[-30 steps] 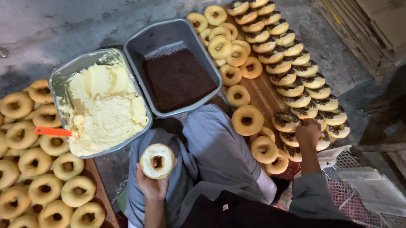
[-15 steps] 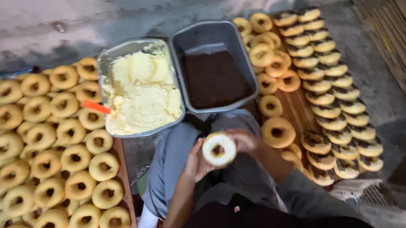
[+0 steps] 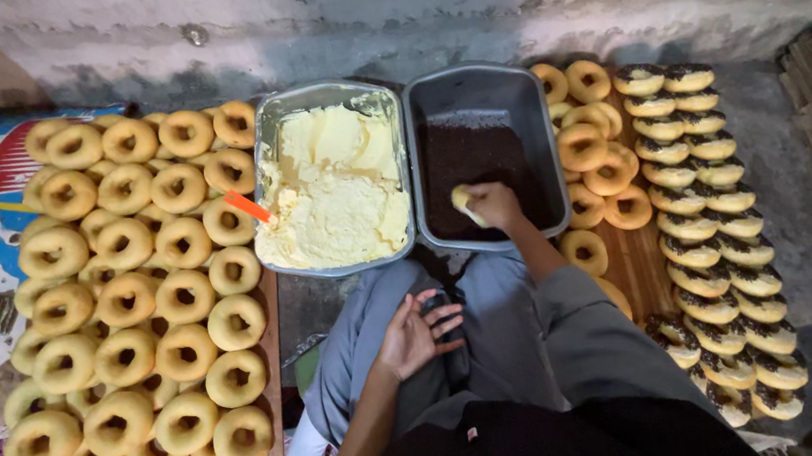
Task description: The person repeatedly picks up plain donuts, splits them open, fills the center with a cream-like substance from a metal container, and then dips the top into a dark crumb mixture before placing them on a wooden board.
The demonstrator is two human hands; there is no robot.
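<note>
**Doughnut pressed into the dark tray**

A doughnut (image 3: pixel 464 202) is gripped by the right hand (image 3: pixel 494 205) and held down in the grey tray (image 3: pixel 546 143) of dark sprinkles (image 3: pixel 467 156). Pale cream (image 3: pixel 332 191) fills the metal tray (image 3: pixel 268 162) alongside. The left hand (image 3: pixel 417 332) is laid open on the lap.

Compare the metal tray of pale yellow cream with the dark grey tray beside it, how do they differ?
The silver metal tray of pale yellow cream is heaped nearly full; the dark grey tray of chocolate sprinkles holds a thin layer. An orange-handled tool sticks in the cream tray, while the right hand presses a doughnut into the sprinkle tray. Both are rectangular, side by side.
</note>
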